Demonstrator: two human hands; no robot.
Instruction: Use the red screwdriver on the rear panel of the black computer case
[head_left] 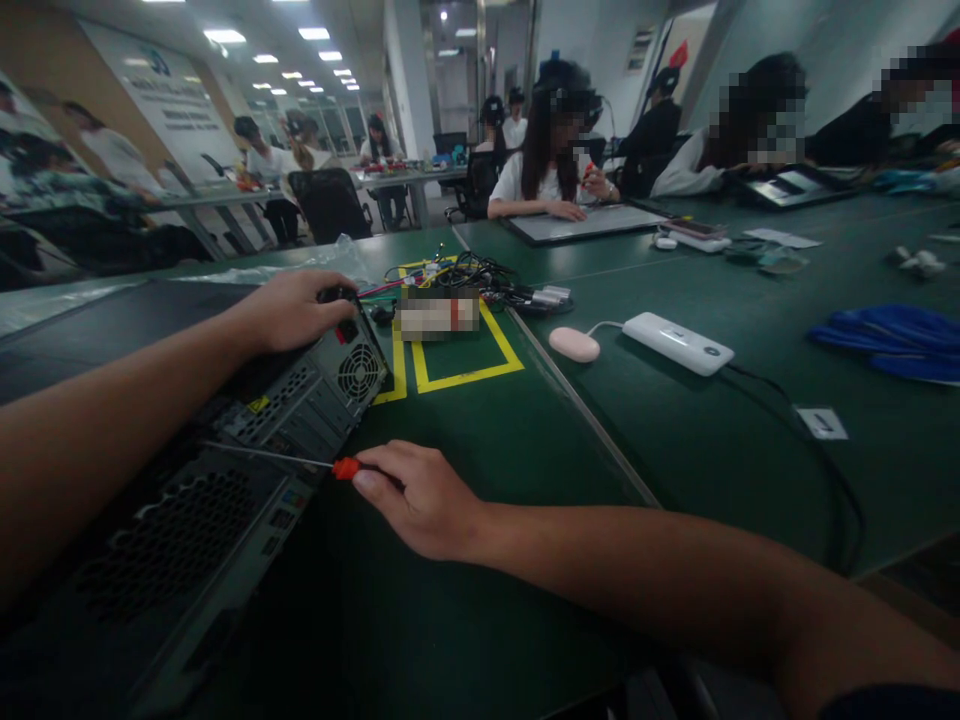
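A dark desktop computer case (187, 520) lies on its side on the green table (465, 560), its rear panel with a fan grille (358, 372) facing me. My left hand (296, 310) rests on the case's far top corner, fingers curled over the edge. My right hand (420, 495) grips the red handle of a screwdriver (300, 461). Its thin shaft runs left to the case's rear panel.
A tangle of cables (465, 275) lies inside a yellow taped square (457, 355). To the right are a pink mouse (574, 344), a white box (679, 343) with a black cord, and blue gloves (896, 340). Other people sit at the far tables.
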